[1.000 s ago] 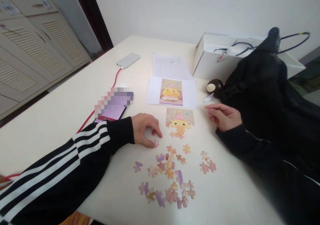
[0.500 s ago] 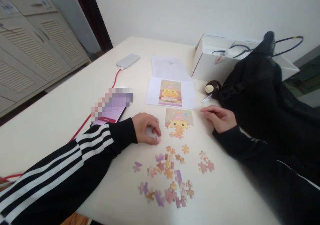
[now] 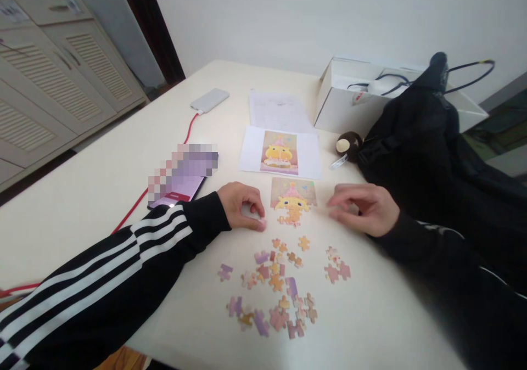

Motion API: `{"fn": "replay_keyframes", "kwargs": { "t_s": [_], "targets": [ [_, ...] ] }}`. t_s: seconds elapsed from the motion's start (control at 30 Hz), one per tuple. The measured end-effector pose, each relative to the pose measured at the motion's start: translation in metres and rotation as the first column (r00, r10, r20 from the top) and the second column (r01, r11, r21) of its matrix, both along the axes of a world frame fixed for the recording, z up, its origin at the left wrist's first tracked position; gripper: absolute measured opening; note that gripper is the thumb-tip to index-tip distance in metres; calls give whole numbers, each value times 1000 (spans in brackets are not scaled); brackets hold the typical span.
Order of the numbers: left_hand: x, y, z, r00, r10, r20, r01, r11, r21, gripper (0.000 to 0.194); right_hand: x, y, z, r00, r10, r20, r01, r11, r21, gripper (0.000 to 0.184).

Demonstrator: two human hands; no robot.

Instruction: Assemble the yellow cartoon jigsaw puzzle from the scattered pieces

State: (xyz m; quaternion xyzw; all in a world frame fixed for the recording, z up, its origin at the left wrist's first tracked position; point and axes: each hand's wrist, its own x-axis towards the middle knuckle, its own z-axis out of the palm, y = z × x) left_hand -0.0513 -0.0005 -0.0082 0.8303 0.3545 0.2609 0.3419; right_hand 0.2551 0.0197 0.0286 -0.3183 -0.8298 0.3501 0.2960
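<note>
My left hand [image 3: 242,205] rests on the table left of the partly joined jigsaw puzzle [image 3: 293,200]. Its thumb and forefinger are closed on a small pinkish puzzle piece, mostly hidden by the fingertips. My right hand [image 3: 364,208] hovers just right of the puzzle, fingertips slightly smeared, thumb and forefinger apart with nothing visible between them. The joined part shows a yellow cartoon figure in a pink hat; its lower edge is ragged. Several loose puzzle pieces [image 3: 276,282] lie below it, and a small cluster of pieces [image 3: 337,271] sits to their right.
Behind the puzzle lies a printed reference picture [image 3: 280,153] on white paper. A phone [image 3: 193,178] is beside my left forearm, with a red cable [image 3: 132,216] and a power bank [image 3: 209,101] farther back. A black bag [image 3: 411,139] and a white box [image 3: 340,101] occupy the right.
My right hand has lifted slightly and turned, its thumb and forefinger parting. My left hand stays nearly in place with its piece. The view has shifted a little.
</note>
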Motion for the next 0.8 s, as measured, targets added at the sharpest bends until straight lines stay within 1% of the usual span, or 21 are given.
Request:
{"fn": "replay_keyframes", "kwargs": {
  "t_s": [0.03,0.07,0.1,0.13,0.2,0.3,0.33,0.4,0.5,0.57,0.67,0.73,0.8],
  "targets": [
    [0,0,0,1000,2,-2,-2,1000,4,24,0,-6,7,986,161,48,-160,987,-24,13],
    [0,0,0,1000,5,-3,-5,1000,6,24,-1,-13,13,949,304,85,-301,952,-46,15],
    [0,0,0,1000,7,-1,-7,1000,8,24,-2,-19,18,908,402,120,-399,915,-55,18],
    [0,0,1,1000,8,1,-8,1000,10,24,-3,-25,20,872,459,171,-457,888,-54,19],
    [1,0,1,1000,6,5,-6,1000,14,25,-6,-32,20,813,502,294,-515,857,-39,16],
    [1,-1,2,1000,8,3,-8,1000,4,25,-10,-35,13,748,503,434,-552,834,-16,11],
    [1,-1,2,1000,10,3,-10,1000,0,25,-10,-35,11,736,508,447,-560,828,-20,11],
    [1,-1,1,1000,12,4,-12,1000,-1,25,-10,-33,8,733,532,424,-567,822,-53,12],
    [1,-1,0,1000,6,10,-6,1000,14,24,-8,-27,11,773,554,309,-545,829,-126,20],
    [1,0,-1,1000,8,15,-9,1000,20,24,-5,-21,13,826,506,246,-482,862,-157,23],
    [1,0,-1,1000,9,17,-9,1000,23,25,-3,-11,12,889,401,220,-369,913,-175,30],
    [1,0,-2,1000,4,16,-4,1000,28,26,-3,-5,8,912,345,224,-320,937,-142,33],
    [1,0,-2,1000,4,16,-4,999,32,26,-2,-1,4,933,258,250,-250,966,-63,31]
  ]
}}
